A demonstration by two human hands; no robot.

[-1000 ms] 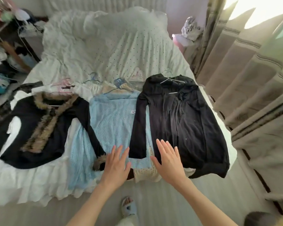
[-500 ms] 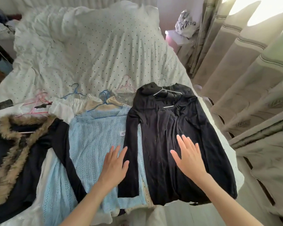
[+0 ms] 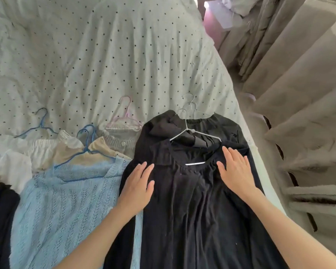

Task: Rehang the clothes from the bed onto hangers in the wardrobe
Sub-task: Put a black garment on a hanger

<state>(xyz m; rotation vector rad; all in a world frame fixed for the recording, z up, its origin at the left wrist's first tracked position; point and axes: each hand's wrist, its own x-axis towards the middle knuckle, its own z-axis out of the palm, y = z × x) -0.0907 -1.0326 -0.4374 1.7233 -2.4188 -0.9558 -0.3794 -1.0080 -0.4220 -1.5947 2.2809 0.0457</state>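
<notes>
A: Black gathered-neck garment, soft thin jersey, lying flat by the bed's right edge, already on a white wire hanger. Left hand and right hand flat on its shoulders, fingers straight, gripping nothing.

B: Probably light, limp, slides easily. Best lifted by hanger hook, not cloth.

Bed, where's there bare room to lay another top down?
Free: the dotted bedspread beyond the hanger hooks, from the blue hanger across to the curtain side. Crowded: the near edge, where the black top, under the left hand and right hand, overlaps the blue knit.
</notes>
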